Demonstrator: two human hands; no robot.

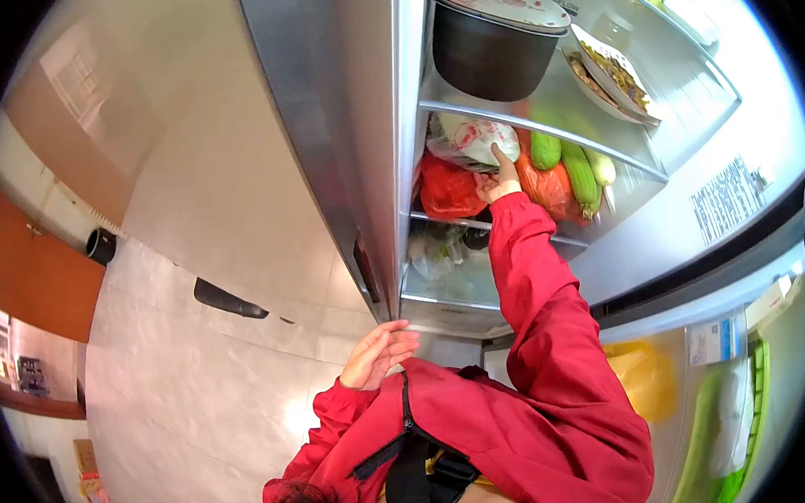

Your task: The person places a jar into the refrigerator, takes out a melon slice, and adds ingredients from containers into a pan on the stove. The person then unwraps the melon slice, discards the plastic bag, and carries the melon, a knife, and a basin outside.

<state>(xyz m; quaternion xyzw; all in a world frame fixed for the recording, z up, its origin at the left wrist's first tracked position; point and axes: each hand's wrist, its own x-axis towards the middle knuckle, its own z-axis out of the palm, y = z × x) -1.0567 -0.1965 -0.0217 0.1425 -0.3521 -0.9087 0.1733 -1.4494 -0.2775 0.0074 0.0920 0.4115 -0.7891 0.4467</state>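
My right hand (499, 181) reaches onto the middle shelf of an open fridge. Its thumb and fingers are closed on a white bag with pink marks (483, 141). A red plastic bag (449, 187) lies to its left, and an orange-red bag (547, 185) to its right. Green cucumbers or squash (579, 177) lie further right. Near the fridge's lower left edge, my left hand (382, 353) is held with its fingers stretched out and nothing in it.
A dark pot (492, 51) with a patterned lid and a plate of food (614, 75) stand on the upper shelf. Below are bags in a clear drawer (450, 284). The fridge door (700, 363) is open at the lower right.
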